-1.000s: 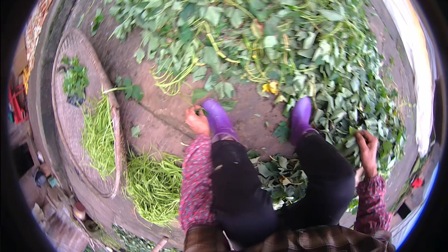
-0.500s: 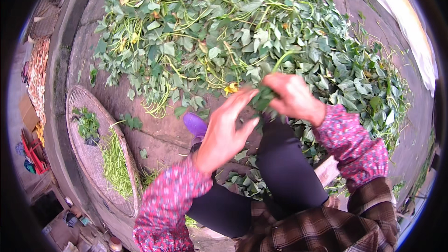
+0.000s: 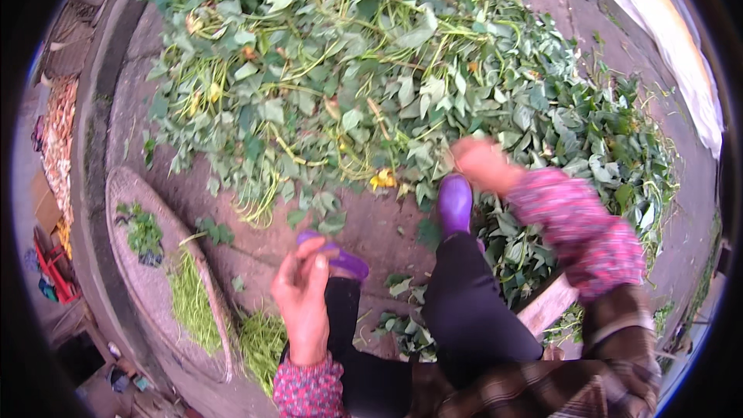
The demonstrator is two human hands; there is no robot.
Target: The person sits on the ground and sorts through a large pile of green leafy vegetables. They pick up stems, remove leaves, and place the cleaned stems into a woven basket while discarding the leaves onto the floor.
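Observation:
My left hand (image 3: 304, 306) is held over my left thigh, close to my left purple shoe (image 3: 340, 262). Its fingers bend toward the thumb in a pinch; whatever may be between them is too small to make out. At the near edge of a wide pile of leafy green vines (image 3: 333, 77), my right hand (image 3: 486, 164) reaches in just above the right purple shoe (image 3: 455, 205). Motion smears its fingers, and the leaves blend with the fingertips. Both forearms wear pink patterned sleeve covers (image 3: 573, 220).
On the left lies an oval woven tray (image 3: 143, 302) holding green stems (image 3: 193, 294) and a small leafy bunch (image 3: 143, 232). More cut stems (image 3: 261, 344) are beside it. A raised concrete edge (image 3: 101, 108) runs along the left. White sheeting (image 3: 665, 23) stretches along the far right.
My hands have parted: the left moved down and left, while the right stayed by the pile, slightly lower. The green leaves held between them no longer show there. Both purple shoes are more visible.

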